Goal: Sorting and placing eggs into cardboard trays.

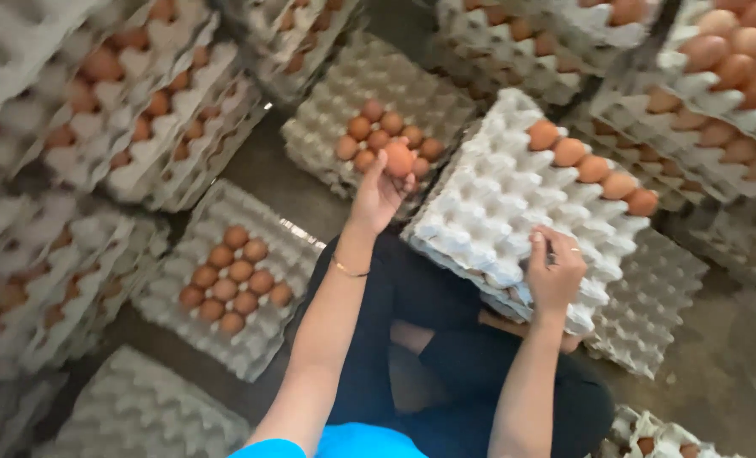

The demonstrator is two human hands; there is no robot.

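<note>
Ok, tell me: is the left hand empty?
No, the left hand holds a brown egg in its fingertips above a partly filled grey tray.

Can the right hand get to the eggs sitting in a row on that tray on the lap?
Probably yes. The right hand already rests on that egg tray, and nothing lies between it and the row of eggs.

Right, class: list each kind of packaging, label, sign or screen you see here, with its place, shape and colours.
Tray on lap: grey moulded pulp, dimpled, one row of brown eggs; right hand rests on it.
Tray ahead: grey, brown eggs clustered; left hand holds an egg.
Tray at left: grey, brown eggs in its middle.
Labels, signs, screens: none.
</note>
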